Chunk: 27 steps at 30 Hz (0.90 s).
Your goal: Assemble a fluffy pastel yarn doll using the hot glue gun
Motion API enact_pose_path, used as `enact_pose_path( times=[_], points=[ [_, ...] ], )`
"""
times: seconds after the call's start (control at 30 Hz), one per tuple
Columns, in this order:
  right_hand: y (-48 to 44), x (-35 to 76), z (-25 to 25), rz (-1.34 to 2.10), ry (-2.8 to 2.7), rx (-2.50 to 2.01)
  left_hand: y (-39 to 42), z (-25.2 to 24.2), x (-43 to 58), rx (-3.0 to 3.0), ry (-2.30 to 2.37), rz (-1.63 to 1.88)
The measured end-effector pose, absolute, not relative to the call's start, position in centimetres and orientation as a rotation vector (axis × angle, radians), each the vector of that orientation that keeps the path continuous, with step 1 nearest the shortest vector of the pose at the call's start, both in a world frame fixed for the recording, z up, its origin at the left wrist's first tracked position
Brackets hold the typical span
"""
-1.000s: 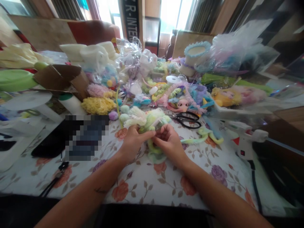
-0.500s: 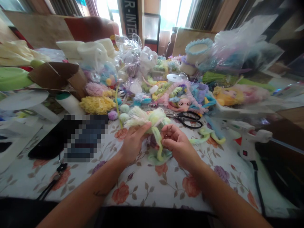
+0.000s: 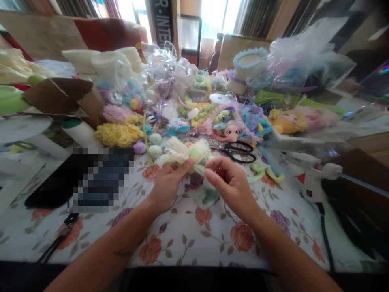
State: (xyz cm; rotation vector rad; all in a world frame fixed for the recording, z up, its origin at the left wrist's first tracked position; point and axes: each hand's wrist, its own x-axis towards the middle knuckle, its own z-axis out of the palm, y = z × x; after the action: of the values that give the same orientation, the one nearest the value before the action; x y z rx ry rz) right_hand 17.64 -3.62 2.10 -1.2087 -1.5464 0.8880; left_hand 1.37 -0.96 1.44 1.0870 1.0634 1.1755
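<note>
My left hand [image 3: 170,178] is closed on a fluffy bundle of cream and pale yellow-green yarn [image 3: 179,151], thumb on top. My right hand [image 3: 227,178], just to the right, pinches a soft pale green-yellow strip [image 3: 199,168] that runs out from the bundle. The strip is drawn between the two hands. Below them a mint-green loop of similar material [image 3: 206,196] rests near the cloth, partly covered by my right hand. More of the green-yellow strip [image 3: 261,173] lies to the right. Black-handled scissors [image 3: 240,151] lie just behind my hands.
A white glue gun [image 3: 316,174] with its cable stands at the right. Small pompoms [image 3: 155,151] and a yellow fluffy bundle [image 3: 120,134] sit at the left, with a black phone [image 3: 54,182] nearer. Yarn, doll heads and plastic bags [image 3: 161,65] pile up behind on the flowered cloth [image 3: 182,251].
My right hand has shifted up slightly and turned, its fingers now closer together. The strip that hung down in a curve is now stretched between both hands. The view has shifted slightly.
</note>
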Motion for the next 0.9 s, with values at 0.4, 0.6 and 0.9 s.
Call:
enact_pose_path(
  times=[0.4,0.6,0.9],
  points=[
    [-4.0,18.3,1.3,-0.174,-1.994,-1.192,-1.0,1.1,1.5,0.981,0.924,1.150],
    [-4.0,18.7,1.7,-0.151,-2.005,-1.115,-1.0,1.2,1.7,0.854,0.825,1.150],
    [-4.0,19.1,2.4,0.001,-1.996,-1.057,-0.9,0.5,1.5,0.845,0.918,1.177]
  ],
)
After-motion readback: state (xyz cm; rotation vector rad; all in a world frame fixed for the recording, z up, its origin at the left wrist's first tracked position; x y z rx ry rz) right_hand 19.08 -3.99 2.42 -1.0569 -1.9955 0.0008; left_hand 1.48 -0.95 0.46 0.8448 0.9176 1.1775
